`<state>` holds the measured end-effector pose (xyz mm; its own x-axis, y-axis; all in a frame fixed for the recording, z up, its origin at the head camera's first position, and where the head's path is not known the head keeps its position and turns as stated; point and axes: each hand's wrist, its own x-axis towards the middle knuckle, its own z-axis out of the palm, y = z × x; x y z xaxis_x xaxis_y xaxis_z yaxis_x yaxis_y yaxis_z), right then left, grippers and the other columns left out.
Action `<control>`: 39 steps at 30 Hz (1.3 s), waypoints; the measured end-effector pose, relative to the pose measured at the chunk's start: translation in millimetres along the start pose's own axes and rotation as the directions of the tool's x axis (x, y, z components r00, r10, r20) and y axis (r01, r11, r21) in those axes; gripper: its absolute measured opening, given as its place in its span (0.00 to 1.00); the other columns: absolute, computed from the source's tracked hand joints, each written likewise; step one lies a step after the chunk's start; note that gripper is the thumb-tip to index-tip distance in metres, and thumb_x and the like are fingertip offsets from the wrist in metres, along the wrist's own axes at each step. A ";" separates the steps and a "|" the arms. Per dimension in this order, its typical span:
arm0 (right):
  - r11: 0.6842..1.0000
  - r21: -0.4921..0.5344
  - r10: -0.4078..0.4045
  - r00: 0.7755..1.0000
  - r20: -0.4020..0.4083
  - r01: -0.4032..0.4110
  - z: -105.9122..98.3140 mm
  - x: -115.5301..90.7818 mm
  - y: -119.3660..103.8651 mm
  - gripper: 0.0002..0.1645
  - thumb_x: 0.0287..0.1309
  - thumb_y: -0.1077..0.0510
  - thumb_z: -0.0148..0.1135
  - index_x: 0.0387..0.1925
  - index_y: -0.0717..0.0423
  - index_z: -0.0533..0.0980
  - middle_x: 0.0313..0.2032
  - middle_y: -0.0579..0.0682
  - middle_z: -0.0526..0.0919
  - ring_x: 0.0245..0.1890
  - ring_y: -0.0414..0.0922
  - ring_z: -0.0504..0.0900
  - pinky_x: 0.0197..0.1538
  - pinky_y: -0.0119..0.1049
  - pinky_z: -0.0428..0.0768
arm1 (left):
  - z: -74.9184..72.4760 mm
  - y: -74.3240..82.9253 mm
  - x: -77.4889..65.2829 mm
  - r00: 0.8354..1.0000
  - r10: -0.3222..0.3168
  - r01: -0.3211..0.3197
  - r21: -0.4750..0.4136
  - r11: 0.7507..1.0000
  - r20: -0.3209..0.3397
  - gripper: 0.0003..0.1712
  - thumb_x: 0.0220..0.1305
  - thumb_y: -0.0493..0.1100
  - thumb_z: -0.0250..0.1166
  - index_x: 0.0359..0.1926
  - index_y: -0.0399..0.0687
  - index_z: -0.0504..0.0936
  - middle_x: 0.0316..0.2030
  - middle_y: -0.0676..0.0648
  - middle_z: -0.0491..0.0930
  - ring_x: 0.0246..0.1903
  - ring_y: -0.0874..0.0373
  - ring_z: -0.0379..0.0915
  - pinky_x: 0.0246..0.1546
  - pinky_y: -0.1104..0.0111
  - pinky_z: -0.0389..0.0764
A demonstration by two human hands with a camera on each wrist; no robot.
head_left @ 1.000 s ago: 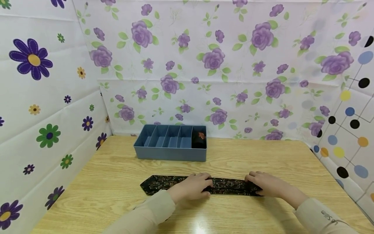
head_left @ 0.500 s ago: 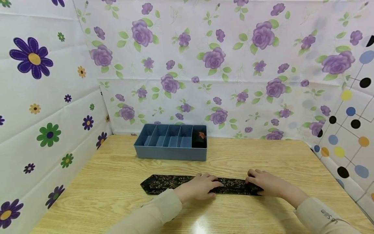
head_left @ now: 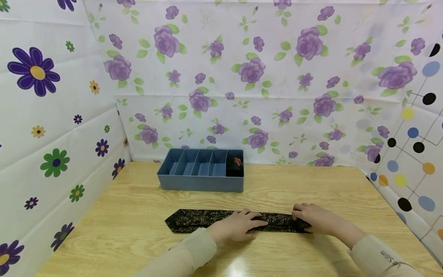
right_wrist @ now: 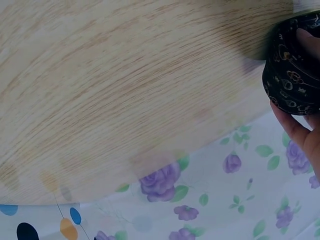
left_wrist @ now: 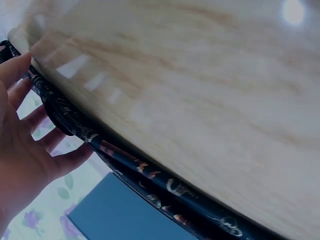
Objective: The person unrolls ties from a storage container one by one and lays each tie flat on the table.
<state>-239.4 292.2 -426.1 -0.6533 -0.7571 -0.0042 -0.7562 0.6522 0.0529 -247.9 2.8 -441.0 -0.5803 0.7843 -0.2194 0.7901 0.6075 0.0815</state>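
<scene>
A dark necktie (head_left: 194,220) with a small light pattern lies stretched across the table, its pointed wide end to the left. My left hand (head_left: 237,225) rests on its middle, fingers mostly extended; in the left wrist view those fingers touch the tie's edge (left_wrist: 122,155). At the tie's right end, my right hand (head_left: 316,219) grips a rolled part. The right wrist view shows that roll (right_wrist: 290,82) between thumb and fingers, several layers thick. Part of the tie is hidden under both hands.
Behind the tie stands a blue box (head_left: 200,183) divided into several compartments. Its rightmost compartment holds a dark rolled item (head_left: 234,170) with an orange-red leaf-like figure. Patterned sheets hang behind the wooden table (head_left: 294,184) and along both sides.
My left hand has slid right along the necktie, and its fingers look more spread. The right hand stays at the rolled end with hardly any movement.
</scene>
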 end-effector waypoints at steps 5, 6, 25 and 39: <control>1.000 0.018 0.006 1.000 0.005 -0.007 1.5 -2.9 0.9 0.21 0.39 0.63 0.76 0.35 0.46 0.74 0.34 0.40 0.74 0.33 0.40 0.76 0.33 0.36 0.78 | -0.3 0.0 -2.0 1.000 0.019 -0.019 -0.009 1.000 0.001 0.31 0.69 0.55 0.53 0.71 0.73 0.55 0.71 0.55 0.54 0.69 0.53 0.53 0.64 0.52 0.67; 1.000 0.023 0.008 1.000 0.007 -0.008 1.5 -3.5 1.5 0.21 0.39 0.63 0.76 0.35 0.46 0.75 0.34 0.40 0.75 0.33 0.40 0.76 0.33 0.36 0.79 | -1.1 0.4 -2.5 1.000 0.018 -0.018 -0.010 1.000 0.001 0.31 0.69 0.55 0.53 0.71 0.73 0.55 0.71 0.55 0.54 0.69 0.53 0.53 0.64 0.52 0.67; 1.000 0.029 -0.008 1.000 0.006 0.007 -1.4 -11.8 6.0 0.22 0.37 0.64 0.77 0.34 0.47 0.75 0.33 0.40 0.75 0.32 0.40 0.76 0.34 0.37 0.78 | -1.0 0.5 -3.0 1.000 0.009 -0.009 -0.024 1.000 -0.008 0.32 0.69 0.54 0.53 0.71 0.73 0.55 0.71 0.54 0.54 0.70 0.53 0.52 0.65 0.51 0.65; 0.999 0.037 0.007 1.000 0.015 -0.007 -0.5 -16.8 10.6 0.23 0.36 0.66 0.76 0.33 0.47 0.73 0.33 0.40 0.72 0.29 0.38 0.74 0.29 0.34 0.76 | -2.2 2.2 -3.9 1.000 -0.001 0.001 0.013 1.000 0.001 0.32 0.69 0.55 0.52 0.71 0.74 0.54 0.72 0.55 0.53 0.70 0.54 0.52 0.65 0.54 0.66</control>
<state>-236.4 311.8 -425.0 -0.6590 -0.7520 -0.0184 -0.7522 0.6588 0.0157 -244.4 1.3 -437.8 -0.5812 0.7834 -0.2203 0.7919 0.6068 0.0687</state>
